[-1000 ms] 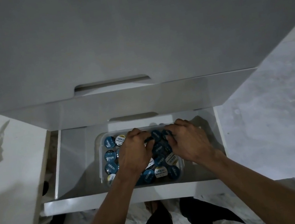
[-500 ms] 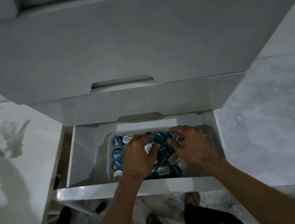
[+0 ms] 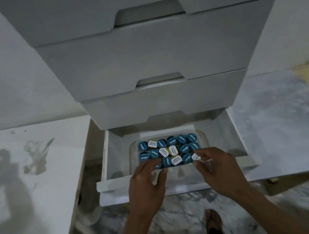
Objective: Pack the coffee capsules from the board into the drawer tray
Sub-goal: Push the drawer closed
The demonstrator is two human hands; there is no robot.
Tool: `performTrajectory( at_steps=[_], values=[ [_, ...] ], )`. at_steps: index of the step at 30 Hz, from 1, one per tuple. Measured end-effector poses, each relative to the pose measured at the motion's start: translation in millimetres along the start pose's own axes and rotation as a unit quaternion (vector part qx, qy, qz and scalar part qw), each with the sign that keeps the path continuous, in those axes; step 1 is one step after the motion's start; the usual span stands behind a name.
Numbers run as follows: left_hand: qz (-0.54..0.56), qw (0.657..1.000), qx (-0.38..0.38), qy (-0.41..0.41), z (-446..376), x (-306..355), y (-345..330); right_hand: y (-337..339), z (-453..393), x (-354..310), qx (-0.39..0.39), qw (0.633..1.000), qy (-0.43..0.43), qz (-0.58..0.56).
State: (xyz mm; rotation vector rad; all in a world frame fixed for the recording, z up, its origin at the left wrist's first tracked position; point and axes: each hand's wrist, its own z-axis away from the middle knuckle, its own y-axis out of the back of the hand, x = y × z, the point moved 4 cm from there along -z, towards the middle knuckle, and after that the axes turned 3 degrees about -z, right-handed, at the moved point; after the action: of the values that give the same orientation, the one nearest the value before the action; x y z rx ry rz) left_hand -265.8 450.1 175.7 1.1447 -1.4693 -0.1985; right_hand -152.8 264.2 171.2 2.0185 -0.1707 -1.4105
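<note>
So the coffee capsules [image 3: 169,151] are sitting in the clear tray [image 3: 133,151] inside the open bottom drawer [image 3: 107,162], lids up, three rows packed touching each other, mostly blue lids with a few white ones. Left hand [image 3: 145,188] and right hand [image 3: 219,171] hover over the drawer's front edge, fingers [image 3: 147,164] loosely spread and relaxed, holding nothing that I can see.

Looks pretty much packed to me. If anything's left, I'd just press gently on any lid sitting proud so the near row lies flat, then check the drawer slides shut without catching.

Above it are more grey drawer fronts [image 3: 157,54], closed. A white table [image 3: 16,182] with smudges is on the left, marbled floor [image 3: 167,217] below.
</note>
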Motion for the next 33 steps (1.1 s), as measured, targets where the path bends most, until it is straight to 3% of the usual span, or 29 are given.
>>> performTrajectory(
  at_steps=[7, 11, 17, 27, 33],
  values=[
    [-0.048, 0.998, 0.020, -0.030, 57.8, -24.1, 24.3, -7.8, 72.4, -16.1, 0.044, 0.996, 0.026, 0.075],
    [-0.135, 0.990, -0.007, -0.039, 63.8, -32.1, 13.6, -17.3, 78.7, -15.1, 0.069, 0.987, 0.048, 0.140],
    [-0.272, 0.961, -0.029, -0.028, 48.2, -47.1, -12.8, -42.7, 61.9, 5.2, 0.060, 0.956, 0.012, 0.288],
    [-0.344, 0.922, 0.163, -0.068, 36.8, -80.9, -59.7, -74.9, 44.2, 65.6, 0.203, 0.920, 0.098, 0.321],
    [-0.347, 0.912, 0.206, -0.077, 15.9, -84.6, -72.0, -79.1, 18.0, 77.7, 0.250, 0.904, 0.122, 0.324]
  ],
)
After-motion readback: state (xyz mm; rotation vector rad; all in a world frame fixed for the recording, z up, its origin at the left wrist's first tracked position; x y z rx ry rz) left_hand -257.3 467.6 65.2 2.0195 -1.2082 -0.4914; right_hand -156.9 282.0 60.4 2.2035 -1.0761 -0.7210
